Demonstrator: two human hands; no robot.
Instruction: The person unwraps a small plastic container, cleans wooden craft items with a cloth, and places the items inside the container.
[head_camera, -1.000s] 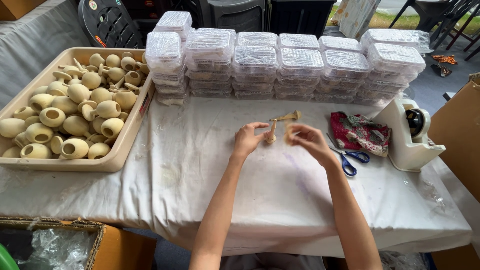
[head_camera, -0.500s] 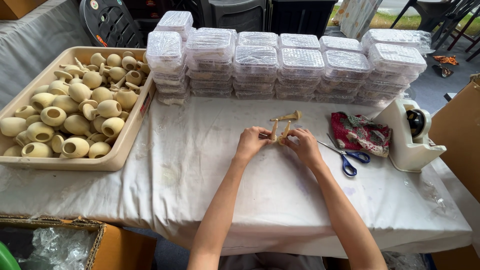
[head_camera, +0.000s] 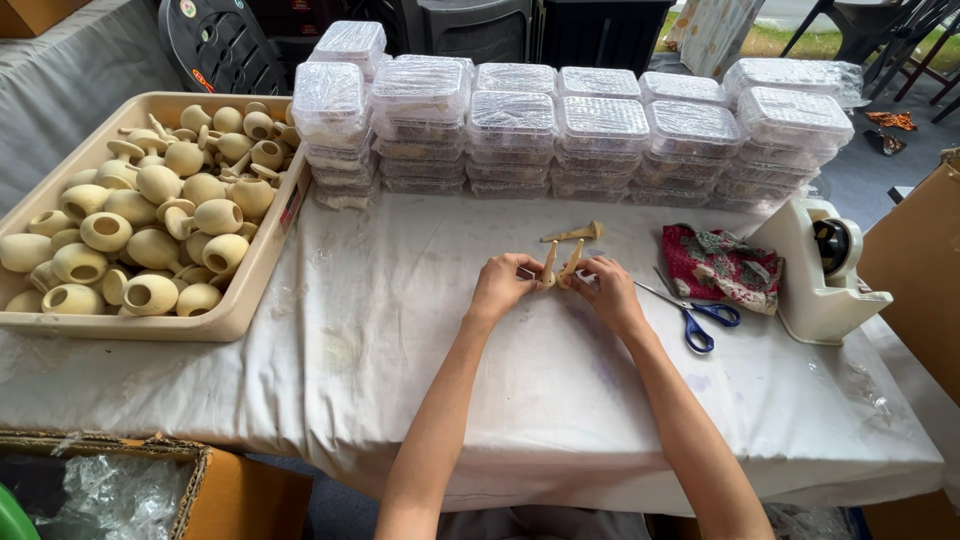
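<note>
Bringing both hands together near the middle of the table (head_camera: 400, 400), the person is now holding two pale wooden pegs side by side, tips pointing up and away. A second ago the hands were apart, with a peg between them; half a second ago they were closing in. Now the left hand (head_camera: 500, 287) is pinching the left peg (head_camera: 548, 264) by its base and the right hand (head_camera: 610, 292) is pinching the right peg (head_camera: 571, 260) likewise, the two pegs nearly touching. That suggests the pieces are being matched or paired rather than set down. A third peg (head_camera: 574, 234) is lying loose just behind them, toward the far edge. Counting what is there: three pegs; one tan tray (head_camera: 255, 300) at the left edge, heaped with far too many round wooden pots (head_camera: 160, 230) to count exactly; roughly six stacks of clear lidded boxes (head_camera: 600, 130) along the far edge; one pair of blue-handled scissors (head_camera: 700, 318), one patterned cloth (head_camera: 720, 265) and one white tape dispenser (head_camera: 820, 275) toward the right edge.
</note>
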